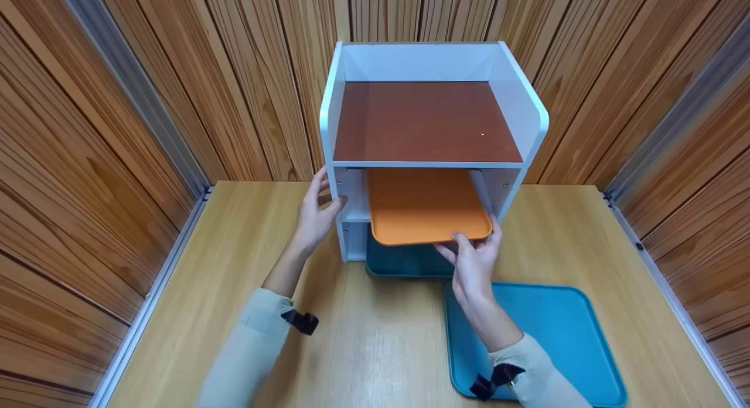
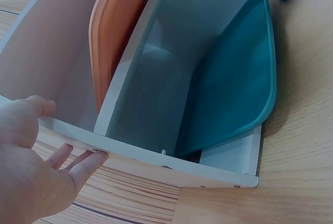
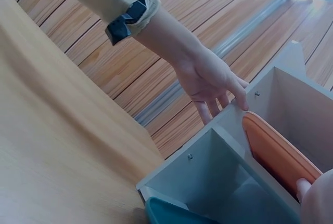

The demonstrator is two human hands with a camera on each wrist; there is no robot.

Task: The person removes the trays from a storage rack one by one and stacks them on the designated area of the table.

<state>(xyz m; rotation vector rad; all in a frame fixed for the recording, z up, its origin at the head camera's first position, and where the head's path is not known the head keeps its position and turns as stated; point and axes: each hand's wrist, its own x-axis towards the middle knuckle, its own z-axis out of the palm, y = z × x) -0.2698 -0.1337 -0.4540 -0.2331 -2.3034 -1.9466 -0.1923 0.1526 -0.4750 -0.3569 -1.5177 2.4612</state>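
The orange tray [image 1: 426,205] lies flat in the middle slot of the white shelf unit [image 1: 357,208], its front edge sticking out past the unit's front. The right hand [image 1: 474,261] pinches that front edge near its right corner, thumb on top and fingers curled beneath, so its grip is closed on the tray. In the left wrist view the tray's rim shows between the unit's side wall and an inner shelf board.

The left hand [image 1: 315,214] rests against the unit's left side panel, fingers straight along the outside and thumb hooked over the front edge; the grip is spread, pressing rather than clasping.

Below the orange tray, a dark teal tray [image 1: 404,260] sits in the unit's bottom slot, also protruding a little. A lighter blue tray [image 1: 562,332] lies on the tabletop [image 1: 375,337] in front of the unit, under the right forearm. The unit's top shelf has a brown floor [image 1: 425,122]. Wood-panelled walls [image 1: 117,132] stand behind and beside the unit.
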